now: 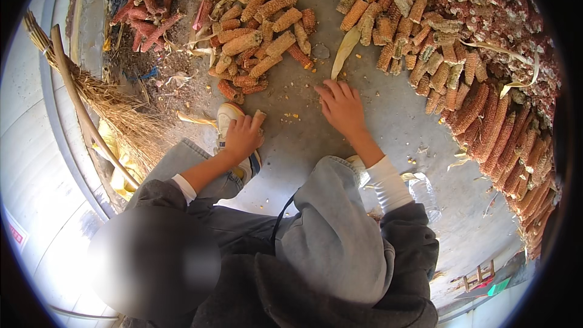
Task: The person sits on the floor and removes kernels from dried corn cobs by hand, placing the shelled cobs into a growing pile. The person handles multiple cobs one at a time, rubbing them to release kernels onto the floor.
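Observation:
My left hand (245, 137) is closed around a corn cob (259, 119), whose pale end sticks out past the fingers, above my shoe (227, 116). My right hand (342, 108) is low over the concrete floor with bent fingers. The lower tip of a dry corn husk (346, 50) meets its fingertips. Something reddish shows under those fingers, but the hand hides most of it. Ahead and to the left lies a loose heap of corn cobs (259, 32). Stacked cobs (437, 54) stand in a curved row on the right.
Redder cobs (148, 4) are piled at the far left. A straw broom (114, 105) and a bent wooden stick (77, 91) lean along the left side. Loose kernels (291, 115) dot the concrete floor (291, 146). A clear plastic bottle (422, 193) lies beside my right sleeve.

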Action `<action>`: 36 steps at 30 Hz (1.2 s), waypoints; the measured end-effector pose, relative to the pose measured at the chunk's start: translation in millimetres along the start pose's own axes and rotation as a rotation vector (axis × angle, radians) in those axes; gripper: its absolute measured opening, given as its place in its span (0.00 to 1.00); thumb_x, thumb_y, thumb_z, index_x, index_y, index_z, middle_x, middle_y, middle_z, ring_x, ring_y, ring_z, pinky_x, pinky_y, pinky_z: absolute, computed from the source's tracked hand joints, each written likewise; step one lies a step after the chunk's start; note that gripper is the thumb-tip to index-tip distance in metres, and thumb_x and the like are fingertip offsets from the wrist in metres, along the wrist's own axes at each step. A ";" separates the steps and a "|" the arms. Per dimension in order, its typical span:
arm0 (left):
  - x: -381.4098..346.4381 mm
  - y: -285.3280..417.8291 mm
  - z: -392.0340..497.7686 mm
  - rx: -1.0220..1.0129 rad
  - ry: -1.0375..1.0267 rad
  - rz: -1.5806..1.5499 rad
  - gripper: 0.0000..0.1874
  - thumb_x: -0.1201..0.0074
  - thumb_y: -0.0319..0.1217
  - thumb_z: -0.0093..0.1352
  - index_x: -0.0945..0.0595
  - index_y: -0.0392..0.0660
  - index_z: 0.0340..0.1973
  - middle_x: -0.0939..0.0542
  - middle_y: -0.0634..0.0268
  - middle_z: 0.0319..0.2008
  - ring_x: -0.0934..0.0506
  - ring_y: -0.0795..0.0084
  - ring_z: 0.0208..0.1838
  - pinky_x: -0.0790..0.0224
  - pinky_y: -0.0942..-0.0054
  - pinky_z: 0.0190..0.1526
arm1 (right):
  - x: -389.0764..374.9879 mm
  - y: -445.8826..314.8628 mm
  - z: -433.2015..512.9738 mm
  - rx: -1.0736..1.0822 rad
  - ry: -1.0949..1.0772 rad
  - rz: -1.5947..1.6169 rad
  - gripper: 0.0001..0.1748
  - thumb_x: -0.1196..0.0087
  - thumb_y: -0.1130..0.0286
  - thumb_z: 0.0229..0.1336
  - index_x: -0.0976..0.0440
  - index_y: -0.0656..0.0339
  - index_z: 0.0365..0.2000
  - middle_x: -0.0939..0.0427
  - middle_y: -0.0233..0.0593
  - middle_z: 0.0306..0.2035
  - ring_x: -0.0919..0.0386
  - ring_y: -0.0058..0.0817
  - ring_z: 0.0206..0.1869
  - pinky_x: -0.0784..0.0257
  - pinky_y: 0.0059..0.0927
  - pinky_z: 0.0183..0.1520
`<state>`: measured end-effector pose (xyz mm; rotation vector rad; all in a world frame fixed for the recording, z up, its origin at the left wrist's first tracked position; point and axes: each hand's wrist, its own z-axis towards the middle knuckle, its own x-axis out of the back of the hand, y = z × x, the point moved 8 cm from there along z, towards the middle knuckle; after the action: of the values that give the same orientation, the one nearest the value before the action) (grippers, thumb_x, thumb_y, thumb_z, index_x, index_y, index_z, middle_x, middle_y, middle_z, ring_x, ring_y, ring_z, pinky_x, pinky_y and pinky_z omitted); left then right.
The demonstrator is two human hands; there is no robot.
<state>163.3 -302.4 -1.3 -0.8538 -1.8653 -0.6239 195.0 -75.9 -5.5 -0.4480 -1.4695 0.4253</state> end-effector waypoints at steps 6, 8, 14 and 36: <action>-16.5 24.6 -19.4 -0.225 -0.128 0.160 0.16 0.42 0.40 0.52 0.23 0.56 0.36 0.31 0.61 0.37 0.32 0.59 0.45 0.41 0.57 0.42 | -3.8 3.6 -10.7 0.164 -0.178 0.006 0.24 0.43 0.67 0.45 0.30 0.51 0.47 0.33 0.27 0.50 0.33 0.27 0.50 0.36 0.33 0.47; -22.0 25.2 -23.1 -0.262 -0.101 0.221 0.15 0.41 0.41 0.52 0.23 0.57 0.34 0.32 0.61 0.38 0.32 0.58 0.46 0.42 0.55 0.43 | -7.7 7.7 -14.6 0.157 -0.172 -0.017 0.23 0.43 0.68 0.45 0.30 0.52 0.47 0.33 0.27 0.50 0.33 0.27 0.50 0.36 0.33 0.47; -34.1 32.1 -28.6 -0.287 -0.090 0.192 0.05 0.50 0.36 0.58 0.22 0.56 0.29 0.31 0.60 0.37 0.32 0.58 0.43 0.42 0.56 0.43 | -10.9 18.7 -14.6 0.064 -0.156 0.131 0.24 0.41 0.70 0.46 0.30 0.54 0.47 0.32 0.32 0.50 0.31 0.32 0.50 0.33 0.34 0.48; 158.3 7.8 240.5 0.291 0.272 -0.593 0.31 0.45 0.57 0.60 0.23 0.46 0.48 0.27 0.52 0.35 0.25 0.54 0.39 0.32 0.62 0.40 | 109.3 132.2 130.9 -0.272 0.155 -0.568 0.23 0.53 0.72 0.56 0.32 0.54 0.54 0.35 0.30 0.60 0.43 0.30 0.65 0.64 0.55 0.69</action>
<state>-10.6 -77.3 44.1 -0.0089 -1.8896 -0.7557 70.4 98.0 22.9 -0.2516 -1.4340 -0.2579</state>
